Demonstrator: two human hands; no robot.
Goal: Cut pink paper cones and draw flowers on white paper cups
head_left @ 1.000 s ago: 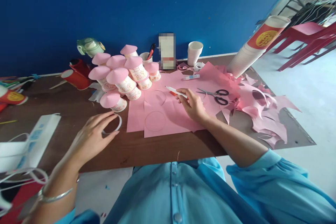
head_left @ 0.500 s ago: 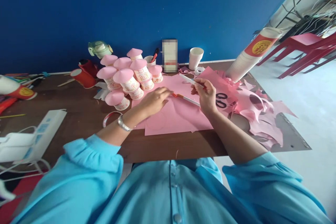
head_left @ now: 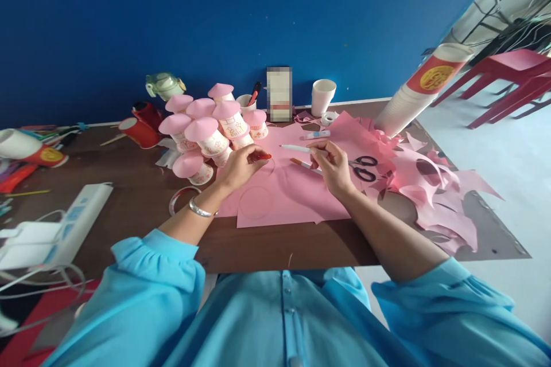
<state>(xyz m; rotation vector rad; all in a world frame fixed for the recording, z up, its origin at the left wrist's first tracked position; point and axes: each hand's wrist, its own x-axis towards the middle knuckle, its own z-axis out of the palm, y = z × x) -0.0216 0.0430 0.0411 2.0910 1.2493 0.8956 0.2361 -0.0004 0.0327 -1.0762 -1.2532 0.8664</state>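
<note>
My right hand (head_left: pixel 333 166) is closed round a white marker (head_left: pixel 297 148), its reddish tip pointing left above the pink paper (head_left: pixel 297 200). Pinched in the fingers of my left hand (head_left: pixel 243 166) is a small red marker cap (head_left: pixel 264 156), apart from that tip. Below my right hand, a second marker with a brown cap (head_left: pixel 298 161) lies on the paper, partly hidden by the fingers. Faint circles are drawn on the sheet. Black-handled scissors (head_left: pixel 365 169) rest beside my right wrist, and a glue stick (head_left: pixel 317 135) lies behind the hand.
Decorated paper cups with pink cone roofs (head_left: pixel 207 129) cluster behind my left hand. A roll of tape (head_left: pixel 185 198) lies near my bracelet. Pink scraps (head_left: pixel 443 206) and a leaning stack of cups (head_left: pixel 413 97) are at right. A power strip (head_left: pixel 84 221) sits at left.
My left hand has drawn back left and now holds the red cap. The white marker in my right hand has turned level and pointing left. The view has shifted slightly.
</note>
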